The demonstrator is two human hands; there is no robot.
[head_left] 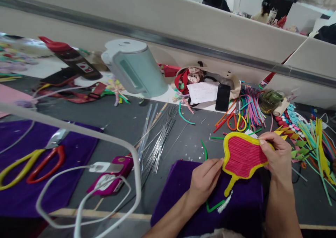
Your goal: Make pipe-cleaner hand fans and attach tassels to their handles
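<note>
A small hand fan (245, 154), pink-red with a fuzzy yellow rim and a short yellow handle, is raised over a folded purple cloth (173, 196). My right hand (277, 155) pinches its upper right edge between thumb and fingers. At the fan's left rim, the closed fingertips of my left hand (206, 180) grip the edge. A white tassel (225, 203) dangles from the handle's end. Partly behind my left wrist, a bent green pipe cleaner (216, 206) rests on the cloth.
Small scissors (236, 120) and pipe cleaners (253, 106) lie beyond the fan. Metal wires (160, 140) and a magenta device (112, 176) sit left; large scissors (46, 157) rest on purple fabric. A kettle (139, 68) stands behind. A white cable (135, 168) loops across the foreground.
</note>
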